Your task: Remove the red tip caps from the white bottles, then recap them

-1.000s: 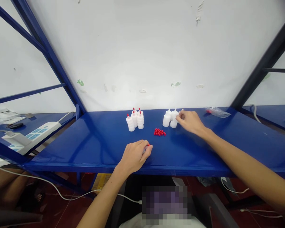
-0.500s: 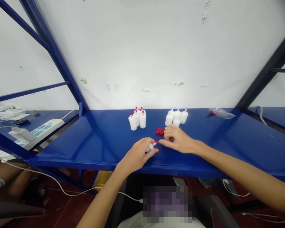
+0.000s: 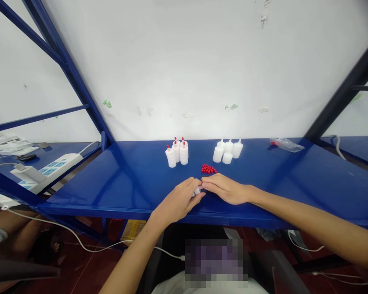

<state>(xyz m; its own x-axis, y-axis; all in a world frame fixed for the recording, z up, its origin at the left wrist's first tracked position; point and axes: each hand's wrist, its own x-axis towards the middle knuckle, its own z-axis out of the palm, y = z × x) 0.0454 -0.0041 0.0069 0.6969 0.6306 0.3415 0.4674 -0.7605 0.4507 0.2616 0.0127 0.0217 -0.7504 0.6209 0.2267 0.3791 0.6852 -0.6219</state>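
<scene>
My left hand (image 3: 179, 200) is wrapped round a small white squeeze bottle (image 3: 197, 190), which lies tilted with its nozzle pointing right. At the nozzle tip, the fingers of my right hand (image 3: 228, 189) are pinched together. They cover the red cap there, so its fit cannot be seen. Just beyond my right hand, a cluster of loose red caps (image 3: 208, 168) lies on the blue table (image 3: 135, 183). Several white bottles with red caps (image 3: 177, 154) stand upright at the back left. Farther right is a group of white bottles without caps (image 3: 228, 151).
A clear plastic bag (image 3: 286, 144) with something red in it lies at the back right. On the left are a white power strip (image 3: 53, 169) and blue frame posts (image 3: 76, 81). Behind the table rises a white wall (image 3: 184, 61). Part of another person shows at the lower left.
My right hand has moved from the loose caps to the bottle's nozzle and closed over the red cap. The bottle has stayed in my left hand.
</scene>
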